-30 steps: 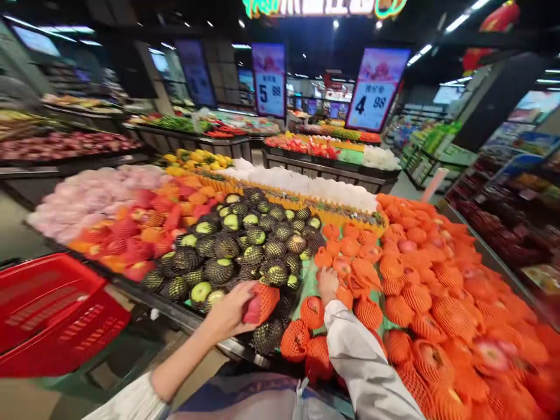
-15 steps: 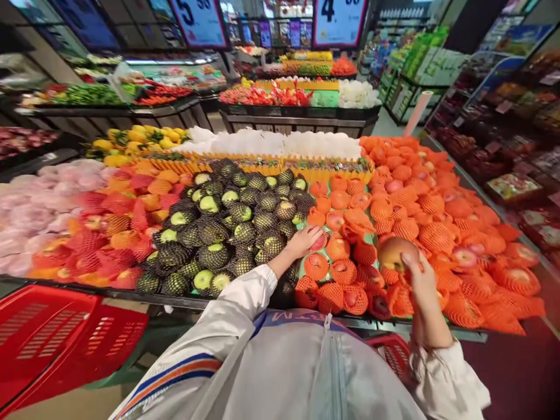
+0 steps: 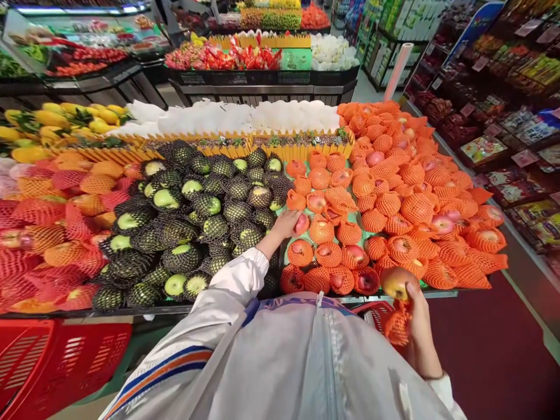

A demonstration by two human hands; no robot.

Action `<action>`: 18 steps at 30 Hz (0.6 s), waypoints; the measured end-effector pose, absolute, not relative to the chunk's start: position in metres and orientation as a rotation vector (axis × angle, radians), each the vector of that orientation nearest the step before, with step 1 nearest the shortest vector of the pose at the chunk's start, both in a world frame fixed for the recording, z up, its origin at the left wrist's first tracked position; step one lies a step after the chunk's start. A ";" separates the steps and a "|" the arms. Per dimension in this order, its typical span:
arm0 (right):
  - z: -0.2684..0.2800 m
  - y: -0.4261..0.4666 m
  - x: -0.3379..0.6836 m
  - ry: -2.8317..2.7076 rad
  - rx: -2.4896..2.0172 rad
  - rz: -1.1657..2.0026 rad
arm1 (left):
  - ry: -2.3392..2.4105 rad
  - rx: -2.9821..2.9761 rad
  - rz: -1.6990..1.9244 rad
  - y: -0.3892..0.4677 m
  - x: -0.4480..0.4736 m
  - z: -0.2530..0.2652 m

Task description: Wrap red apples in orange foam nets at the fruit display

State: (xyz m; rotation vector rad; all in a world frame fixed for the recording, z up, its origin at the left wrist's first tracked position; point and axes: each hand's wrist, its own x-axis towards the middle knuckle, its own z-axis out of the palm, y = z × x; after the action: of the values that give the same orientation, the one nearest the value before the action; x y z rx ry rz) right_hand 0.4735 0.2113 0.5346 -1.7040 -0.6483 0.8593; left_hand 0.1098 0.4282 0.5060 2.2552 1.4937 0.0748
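My left hand (image 3: 286,224) reaches over the display with its fingers round a red apple (image 3: 301,224) that sits among netted apples on the green liner (image 3: 312,228). Close to the display's front edge, my right hand (image 3: 417,312) grips a larger yellow-red apple (image 3: 395,282) by its right side. An orange foam net (image 3: 398,325) hangs below that fruit, against the same hand. Rows of apples in orange foam nets (image 3: 329,254) surround my left hand. Just to its left lie green fruits in black nets (image 3: 217,226).
Red shopping baskets (image 3: 94,356) stand at the lower left, and another red basket (image 3: 374,312) shows partly below the display edge. Pink and orange netted fruit (image 3: 79,216) fills the left side. A low yellow fence (image 3: 301,142) crosses behind, before white-wrapped produce (image 3: 245,116).
My right hand has come down toward the front edge with its apple, and the foam net now hangs in sight beneath it. My left hand stays at the red apple. The view has shifted.
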 end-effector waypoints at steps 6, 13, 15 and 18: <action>0.573 0.269 0.422 -1.116 -1.537 1.031 | 1.210 1.755 0.696 0.342 0.138 0.552; 0.581 0.288 0.349 -1.635 -1.167 1.192 | 0.962 1.006 0.854 0.272 0.165 0.554; 0.581 0.292 0.345 -1.640 -1.162 1.135 | 1.025 1.050 0.994 0.274 0.161 0.552; 0.585 0.293 0.347 -1.673 -1.123 1.175 | 0.988 1.139 1.108 0.280 0.159 0.549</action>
State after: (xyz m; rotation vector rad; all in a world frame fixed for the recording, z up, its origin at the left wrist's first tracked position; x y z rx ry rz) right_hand 0.3471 0.2929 0.5852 -1.1228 -1.6728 1.1754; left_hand 0.1593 0.2797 0.5489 1.1386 0.9883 1.1082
